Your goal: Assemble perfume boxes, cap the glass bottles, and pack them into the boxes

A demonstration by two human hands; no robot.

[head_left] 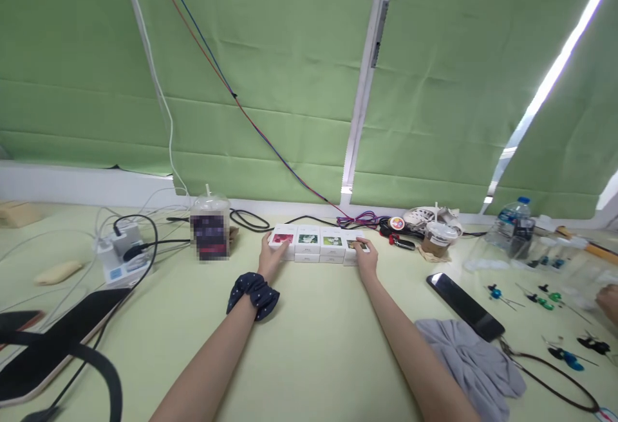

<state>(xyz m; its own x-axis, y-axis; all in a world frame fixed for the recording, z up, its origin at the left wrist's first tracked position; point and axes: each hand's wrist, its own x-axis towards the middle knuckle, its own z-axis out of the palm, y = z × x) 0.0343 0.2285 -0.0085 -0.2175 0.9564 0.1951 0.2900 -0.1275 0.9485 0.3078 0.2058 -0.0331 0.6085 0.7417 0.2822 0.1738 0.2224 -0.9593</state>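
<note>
Several small white boxes [308,247] stand side by side in a row, stacked in two layers, near the back of the pale green table. Their tops carry flower or plant pictures. My left hand [273,256] grips the left end of the row, its thumb on the box with a red picture. At the right end, my right hand [365,257] holds the outermost box, fingers over its top. A dark dotted scrunchie [253,295] circles my left wrist.
On the left are a power strip [120,258], cables and a lidded cup [210,235]. To the right lie a phone [465,306], grey cloth [470,364], an iced drink [438,240], bottles [514,226] and small coloured parts. Another person's hand [609,300] shows at the right edge.
</note>
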